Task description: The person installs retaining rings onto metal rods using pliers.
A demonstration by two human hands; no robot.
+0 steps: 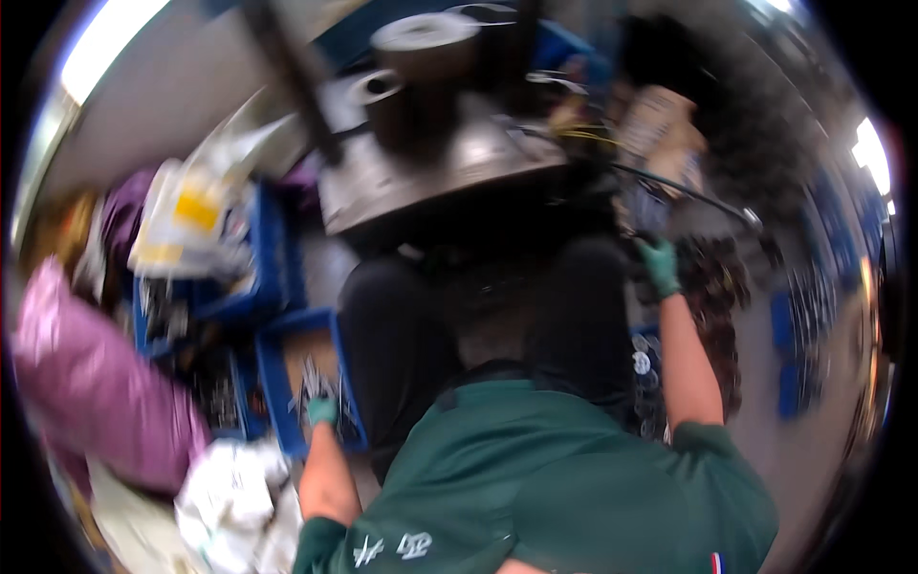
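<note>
My left hand (323, 411), in a green glove, reaches into a blue bin (271, 383) beside my left leg. Its fingers are at a heap of thin grey metal pieces (314, 381), and blur hides whether it grips any. On the other side, my right hand (660, 266), gloved the same way, is by my right knee, at the edge of a pile of dark round parts (717, 277). Its fingertips are smeared and merge with something dark, so what they touch is unclear. Ahead of my knees stands a metal machine table (449, 158) carrying a dark cylinder with a pale top (426, 36).
A rod with a bright knob (708, 199) juts out at the table's right. More blue bins (277, 244) and a pink sack (105, 354) stand at my left, with a white sack (229, 502) nearer. Blue trays (784, 330) lie on the floor far right.
</note>
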